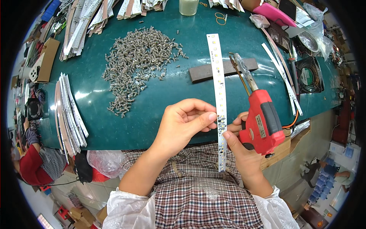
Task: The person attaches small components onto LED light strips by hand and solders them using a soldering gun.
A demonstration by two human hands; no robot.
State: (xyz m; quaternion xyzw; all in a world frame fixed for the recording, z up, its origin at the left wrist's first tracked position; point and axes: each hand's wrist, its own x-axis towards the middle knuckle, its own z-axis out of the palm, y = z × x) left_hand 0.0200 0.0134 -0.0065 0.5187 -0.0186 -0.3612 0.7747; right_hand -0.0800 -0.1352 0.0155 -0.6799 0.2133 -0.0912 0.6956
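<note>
A long white LED circuit strip (216, 65) stands lengthwise before me, small chips clustered on its lower half. My right hand (244, 152) grips the strip's lower part with the thumb in front. That same hand also has a red soldering gun (261, 118), its metal tip and thin feed tube pointing up and away over a dark bar (200, 75). At the strip's left edge, my left hand (183, 124) is closed in a pinch, thumb tip by the chips. Whatever lies between those fingertips is too small or hidden. A large heap of small metal parts (139, 61) lies beyond, to the left.
Stacked strips (68, 110) lie at the left edge, with more bundles (82, 26) at the back. Loose strips (280, 72) and a square fan (310, 75) are on the right. A jar (188, 7) and scissors (220, 18) stand and lie at the back of the green table (160, 97).
</note>
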